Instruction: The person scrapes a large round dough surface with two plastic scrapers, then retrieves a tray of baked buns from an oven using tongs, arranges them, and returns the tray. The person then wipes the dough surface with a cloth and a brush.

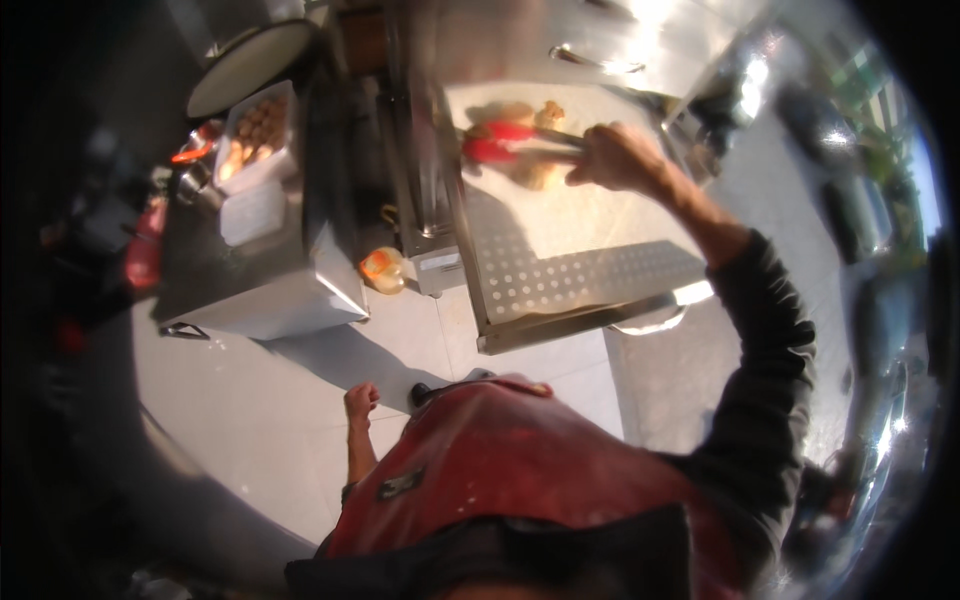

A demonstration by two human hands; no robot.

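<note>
My right hand (619, 160) is closed around the handle of tongs with red tips (499, 141). The tongs reach left over a tray lined with pale paper (592, 217), among browned food pieces (550, 115) lying near its far left part. The tips are blurred, so I cannot tell whether they grip a piece. My left hand (362, 400) hangs low beside the red apron (487, 457), over the floor, with its fingers curled and nothing seen in it.
Left stands a metal counter (247, 285) with a plastic tub of round brown items (259, 135), a translucent lid (253, 213) and a large round pan (251, 67). A bottle with orange (384, 270) is between counter and tray. A metal utensil (596, 60) lies beyond the tray.
</note>
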